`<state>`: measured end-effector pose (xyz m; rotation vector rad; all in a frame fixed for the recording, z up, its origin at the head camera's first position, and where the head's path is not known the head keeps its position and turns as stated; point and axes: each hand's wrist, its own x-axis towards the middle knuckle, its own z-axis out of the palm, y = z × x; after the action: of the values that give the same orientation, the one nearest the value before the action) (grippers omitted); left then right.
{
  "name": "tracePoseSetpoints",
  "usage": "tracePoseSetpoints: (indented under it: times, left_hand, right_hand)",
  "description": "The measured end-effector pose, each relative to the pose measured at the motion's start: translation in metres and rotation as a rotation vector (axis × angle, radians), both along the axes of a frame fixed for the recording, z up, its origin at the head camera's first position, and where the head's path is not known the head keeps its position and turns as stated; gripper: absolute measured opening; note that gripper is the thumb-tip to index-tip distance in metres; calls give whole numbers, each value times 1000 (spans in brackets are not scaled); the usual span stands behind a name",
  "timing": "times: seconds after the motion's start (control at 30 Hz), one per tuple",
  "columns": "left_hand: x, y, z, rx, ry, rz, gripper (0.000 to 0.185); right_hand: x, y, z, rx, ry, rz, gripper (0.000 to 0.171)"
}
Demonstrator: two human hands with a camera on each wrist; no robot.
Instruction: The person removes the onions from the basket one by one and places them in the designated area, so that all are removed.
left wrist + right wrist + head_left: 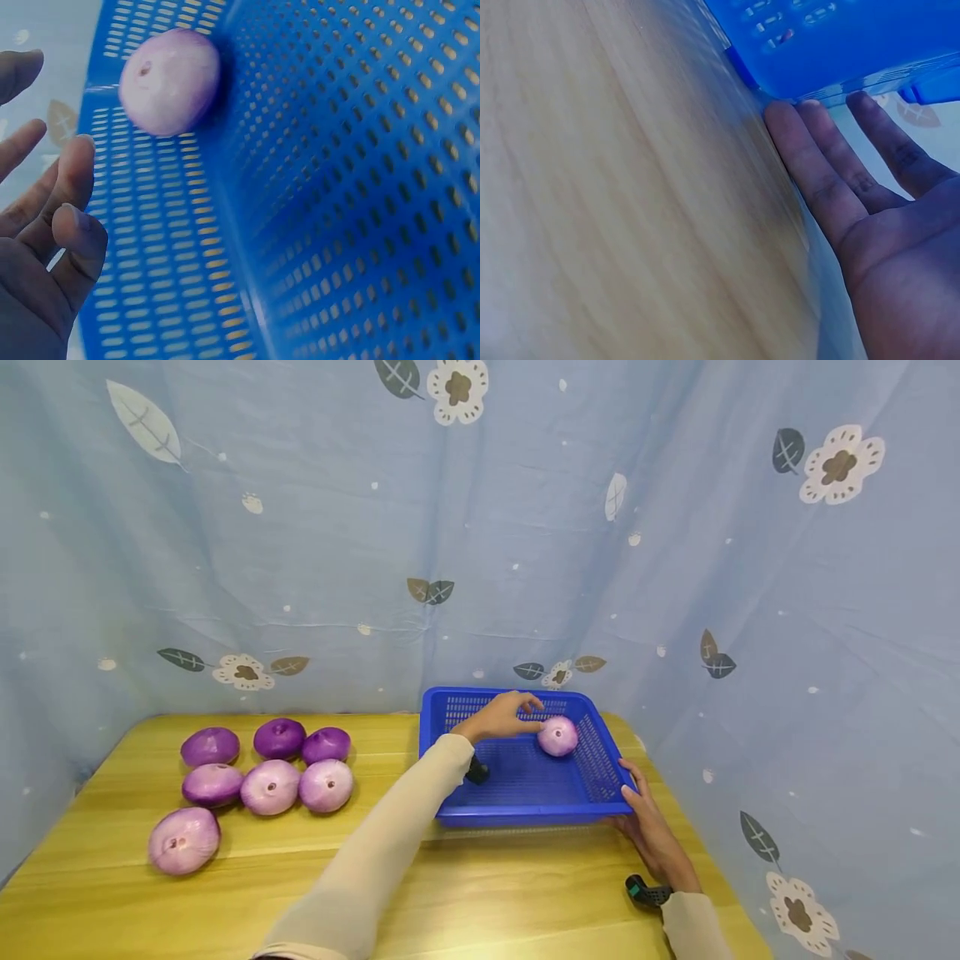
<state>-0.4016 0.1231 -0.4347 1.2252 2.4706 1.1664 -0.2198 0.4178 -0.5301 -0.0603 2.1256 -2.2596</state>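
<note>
Inside a blue plastic basket (510, 814), a purple onion (558, 737) lies near the far right corner. My left hand (501, 717) hovers over the basket just left of that onion, fingers loosely bent and holding nothing. A gap separates the fingers from the onion (171, 82) in the left wrist view. At the basket's near right corner, my right hand (651, 827) touches the rim and outer wall. The right wrist view shows its fingers (810, 161) extended, tips against the outside of the basket (840, 52).
Several purple onions stand grouped on the left of the wooden table (390, 893), one of them, a paler onion (183, 841), closer to the front. A blue patterned curtain (337, 527) hangs behind the table and along its right side.
</note>
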Motion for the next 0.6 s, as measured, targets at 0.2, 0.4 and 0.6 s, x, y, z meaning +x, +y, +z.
tracePoseSetpoints:
  times: [0.2,0.4,0.6]
  left_hand:
    - [-3,7,-22,5,-96,7,49]
    - [-5,13,-34,-37,-157,5,55]
    - [-8,23,-35,-72,-185,-19,61]
  right_hand:
    - [-1,-2,0,12,6,14,58]
    - [0,-1,-1,14,-5,-8,58]
    - [0,0,-2,1,-5,-14,58]
